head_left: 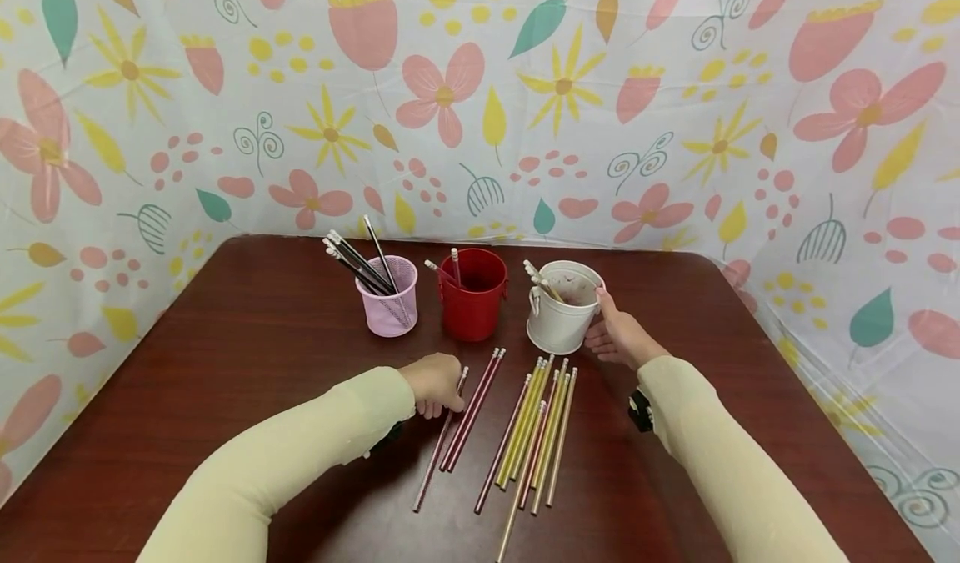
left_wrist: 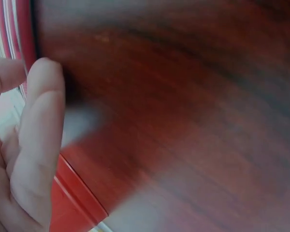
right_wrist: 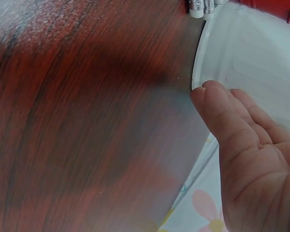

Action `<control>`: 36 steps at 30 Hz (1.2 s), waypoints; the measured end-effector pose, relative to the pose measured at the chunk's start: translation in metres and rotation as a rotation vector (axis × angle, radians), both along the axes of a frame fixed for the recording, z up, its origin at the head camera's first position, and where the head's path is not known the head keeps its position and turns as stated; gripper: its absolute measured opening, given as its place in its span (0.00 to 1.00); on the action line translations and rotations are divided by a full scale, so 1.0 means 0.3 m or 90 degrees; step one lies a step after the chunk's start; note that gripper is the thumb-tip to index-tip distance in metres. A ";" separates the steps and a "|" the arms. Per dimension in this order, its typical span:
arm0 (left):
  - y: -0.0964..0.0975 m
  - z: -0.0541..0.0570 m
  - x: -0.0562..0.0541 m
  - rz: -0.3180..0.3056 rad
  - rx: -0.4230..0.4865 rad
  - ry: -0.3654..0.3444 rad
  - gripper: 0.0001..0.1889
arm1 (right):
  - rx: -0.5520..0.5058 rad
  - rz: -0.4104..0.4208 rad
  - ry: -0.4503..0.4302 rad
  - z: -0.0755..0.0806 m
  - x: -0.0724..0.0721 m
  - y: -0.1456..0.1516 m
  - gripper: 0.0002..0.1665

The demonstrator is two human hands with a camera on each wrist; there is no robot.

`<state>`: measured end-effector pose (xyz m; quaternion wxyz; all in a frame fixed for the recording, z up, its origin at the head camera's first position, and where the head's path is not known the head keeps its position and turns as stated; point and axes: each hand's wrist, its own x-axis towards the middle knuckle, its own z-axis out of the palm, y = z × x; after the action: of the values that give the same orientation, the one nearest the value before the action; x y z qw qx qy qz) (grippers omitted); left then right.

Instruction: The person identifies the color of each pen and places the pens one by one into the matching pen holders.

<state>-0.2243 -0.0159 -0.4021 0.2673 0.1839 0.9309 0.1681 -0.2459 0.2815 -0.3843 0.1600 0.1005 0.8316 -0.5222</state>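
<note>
My left hand (head_left: 437,384) pinches a dark red pencil (head_left: 438,459) near its white eraser end. In the left wrist view the thumb and index finger meet on it at the left edge. Two more dark red pencils (head_left: 472,413) lie just right of that hand. My right hand (head_left: 618,334) touches the right side of a white bucket (head_left: 558,325), thumb at the rim and the other fingers lower on its wall. In the right wrist view those fingers lie nearly straight along it. Several pencils with white erasers lean inside this bucket.
A red bucket (head_left: 472,317) with two pencils stands in the middle. Left of it is a pink mesh cup (head_left: 392,317) of black pencils. Several yellow and red pencils (head_left: 528,438) lie before the white bucket. A floral curtain (head_left: 480,96) hangs behind the brown table (head_left: 225,363).
</note>
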 end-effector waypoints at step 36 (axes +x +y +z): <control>-0.077 0.456 -0.049 -0.008 0.238 0.376 0.06 | -0.011 0.002 -0.007 -0.005 0.000 -0.003 0.61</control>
<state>-0.2389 -0.0391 -0.2653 -0.0512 0.2763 0.9198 0.2737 -0.2459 0.2807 -0.3858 0.1663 0.1010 0.8264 -0.5283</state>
